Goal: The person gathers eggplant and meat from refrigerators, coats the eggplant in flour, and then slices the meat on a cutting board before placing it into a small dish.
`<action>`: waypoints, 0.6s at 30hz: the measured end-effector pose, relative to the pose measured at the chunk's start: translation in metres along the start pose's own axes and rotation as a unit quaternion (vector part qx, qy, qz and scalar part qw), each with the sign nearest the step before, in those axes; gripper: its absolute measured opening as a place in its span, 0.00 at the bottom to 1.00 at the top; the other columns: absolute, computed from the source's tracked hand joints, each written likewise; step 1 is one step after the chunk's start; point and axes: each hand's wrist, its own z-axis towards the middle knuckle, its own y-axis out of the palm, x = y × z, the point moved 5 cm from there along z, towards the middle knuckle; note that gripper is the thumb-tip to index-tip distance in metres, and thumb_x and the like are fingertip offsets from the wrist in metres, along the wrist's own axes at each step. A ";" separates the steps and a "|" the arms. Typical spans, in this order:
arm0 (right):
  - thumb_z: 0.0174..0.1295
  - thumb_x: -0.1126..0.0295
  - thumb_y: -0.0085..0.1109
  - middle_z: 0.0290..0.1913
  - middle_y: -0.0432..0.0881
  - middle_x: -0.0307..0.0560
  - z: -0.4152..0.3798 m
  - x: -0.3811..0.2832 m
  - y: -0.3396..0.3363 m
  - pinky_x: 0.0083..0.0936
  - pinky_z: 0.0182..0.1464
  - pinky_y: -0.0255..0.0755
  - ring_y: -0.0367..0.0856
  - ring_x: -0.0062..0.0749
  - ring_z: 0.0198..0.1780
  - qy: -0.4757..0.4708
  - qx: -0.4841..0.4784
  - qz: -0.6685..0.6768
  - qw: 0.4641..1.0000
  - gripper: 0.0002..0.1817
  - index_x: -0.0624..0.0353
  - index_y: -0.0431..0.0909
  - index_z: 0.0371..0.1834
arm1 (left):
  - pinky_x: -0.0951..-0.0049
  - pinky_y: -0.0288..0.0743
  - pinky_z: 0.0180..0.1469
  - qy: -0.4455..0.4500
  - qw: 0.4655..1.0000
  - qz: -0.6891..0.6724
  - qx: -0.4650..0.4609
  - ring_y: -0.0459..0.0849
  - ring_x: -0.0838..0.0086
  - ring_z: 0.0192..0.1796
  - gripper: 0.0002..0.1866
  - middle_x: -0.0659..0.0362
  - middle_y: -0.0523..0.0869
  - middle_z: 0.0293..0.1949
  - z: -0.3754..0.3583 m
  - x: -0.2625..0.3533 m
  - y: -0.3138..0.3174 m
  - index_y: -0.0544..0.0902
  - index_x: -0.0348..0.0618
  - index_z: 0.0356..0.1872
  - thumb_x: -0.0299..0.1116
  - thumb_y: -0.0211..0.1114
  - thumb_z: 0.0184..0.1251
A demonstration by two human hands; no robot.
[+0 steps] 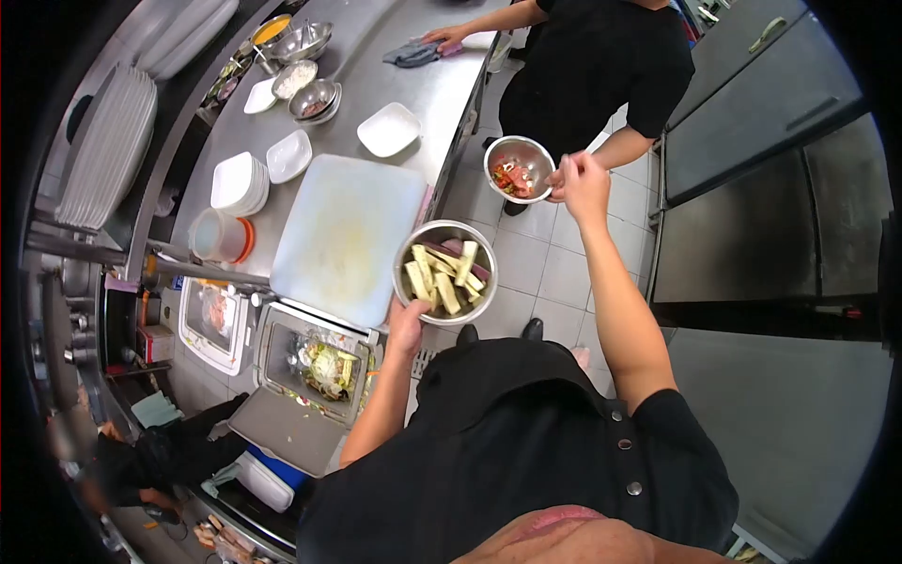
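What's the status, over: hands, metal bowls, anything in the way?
Left hand gripping metal bowl of eggplant strips. Right hand by second metal bowl, contact unclear. Co-worker's forearm close beside right hand.

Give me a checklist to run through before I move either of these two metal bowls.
1. Left hand on the larger bowl: ok, it grips the near rim.
2. Cut sticks inside that bowl: ok, none hangs over the outside.
3. Right hand holding the smaller bowl: cannot tell; it is at the rim, where the co-worker's forearm also reaches.
4. Cutting board lying flat: ok, as far as this view shows.
5. Scrap container covered: not ok, its top is open and scraps show.
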 end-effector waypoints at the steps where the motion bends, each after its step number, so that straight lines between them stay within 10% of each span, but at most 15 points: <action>1: 0.75 0.64 0.62 0.27 0.87 0.51 -0.015 -0.005 -0.015 0.37 0.38 0.80 0.89 0.35 0.31 -0.070 0.016 -0.018 0.997 0.12 0.63 0.84 0.38 | 0.63 0.81 0.67 -0.002 1.000 0.010 -0.030 0.87 0.63 0.63 0.35 0.49 0.84 0.65 0.006 0.004 0.016 0.70 0.32 0.74 0.21 0.60 0.61; 7: 0.73 0.62 0.69 0.36 0.86 0.39 -0.103 0.091 -0.090 0.22 0.38 0.75 0.82 0.22 0.35 0.180 -0.245 0.233 0.924 0.13 0.62 0.82 0.44 | 0.65 0.79 0.69 -0.060 0.971 0.099 -0.208 0.87 0.66 0.63 0.33 0.51 0.87 0.63 0.042 -0.030 0.160 0.74 0.30 0.72 0.26 0.64 0.64; 18: 0.75 0.72 0.62 0.52 0.90 0.48 -0.029 0.277 -0.315 0.28 0.56 0.83 0.89 0.28 0.49 0.250 -0.058 0.361 0.896 0.13 0.66 0.81 0.57 | 0.70 0.90 0.41 -0.182 0.851 0.220 -0.440 0.90 0.71 0.50 0.36 0.54 0.85 0.57 0.120 -0.161 0.506 0.65 0.42 0.80 0.49 0.63 0.79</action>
